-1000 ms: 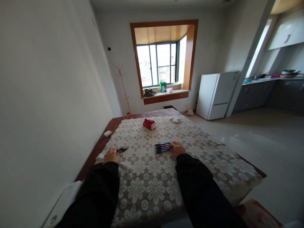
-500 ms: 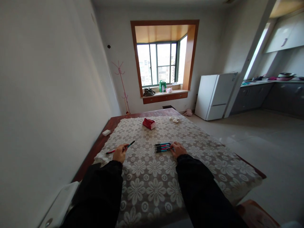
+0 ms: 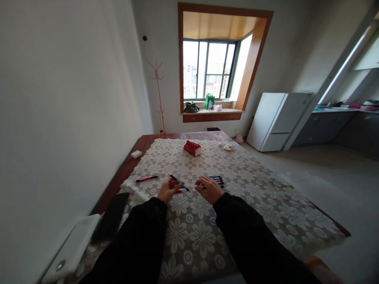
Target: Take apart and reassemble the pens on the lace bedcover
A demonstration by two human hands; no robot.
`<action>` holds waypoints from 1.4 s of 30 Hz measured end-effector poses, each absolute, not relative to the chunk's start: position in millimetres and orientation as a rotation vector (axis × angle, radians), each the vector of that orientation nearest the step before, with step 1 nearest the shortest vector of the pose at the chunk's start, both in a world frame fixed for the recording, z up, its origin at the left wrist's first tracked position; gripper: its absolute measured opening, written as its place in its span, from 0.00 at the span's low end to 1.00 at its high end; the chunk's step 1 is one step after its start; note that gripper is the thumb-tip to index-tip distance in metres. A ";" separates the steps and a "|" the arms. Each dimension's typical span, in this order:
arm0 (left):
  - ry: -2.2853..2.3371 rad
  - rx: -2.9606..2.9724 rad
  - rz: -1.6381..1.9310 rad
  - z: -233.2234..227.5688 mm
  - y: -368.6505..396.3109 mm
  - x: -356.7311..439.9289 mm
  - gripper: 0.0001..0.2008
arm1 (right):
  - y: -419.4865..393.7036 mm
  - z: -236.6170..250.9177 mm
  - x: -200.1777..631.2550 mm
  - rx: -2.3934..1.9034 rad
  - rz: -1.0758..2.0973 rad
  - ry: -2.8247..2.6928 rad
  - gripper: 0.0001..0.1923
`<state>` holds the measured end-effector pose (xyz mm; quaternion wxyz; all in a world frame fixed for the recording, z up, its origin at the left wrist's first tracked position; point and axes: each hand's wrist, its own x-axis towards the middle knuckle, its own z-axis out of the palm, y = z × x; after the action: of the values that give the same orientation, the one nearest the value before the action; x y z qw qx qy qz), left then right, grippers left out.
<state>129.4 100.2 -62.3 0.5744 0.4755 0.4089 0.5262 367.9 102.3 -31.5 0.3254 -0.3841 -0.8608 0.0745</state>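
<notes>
My left hand (image 3: pixel 168 190) holds a teal pen (image 3: pixel 179 182) by its near end, the tip pointing up and to the left over the lace cloth. My right hand (image 3: pixel 209 189) lies just to the right, fingers spread over the near ends of a small bunch of teal and pink pens (image 3: pixel 216 180) on the table (image 3: pixel 260 205). A single red pen (image 3: pixel 147 179) lies alone on the cloth to the left of my left hand.
A red pouch (image 3: pixel 192 148), crumpled white tissue (image 3: pixel 226 146) and a white block (image 3: pixel 136 154) sit further back on the table. A dark phone (image 3: pixel 110 217) and a white device (image 3: pixel 69 251) lie at the near left. A white fridge (image 3: pixel 276 121) stands right.
My left hand has left the red pen on the cloth and carried the teal pen rightward toward my right hand. The view has shifted left and closer.
</notes>
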 end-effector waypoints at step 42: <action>1.464 2.278 0.680 -46.7 84.8 109.3 0.25 | 109.6 -51.8 330.0 -1.032 -0.004 -2.631 0.09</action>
<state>109.3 84.8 -46.7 0.1737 0.8035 0.5164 0.2399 330.0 109.6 -51.8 0.1569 -0.3606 -0.9194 -0.0014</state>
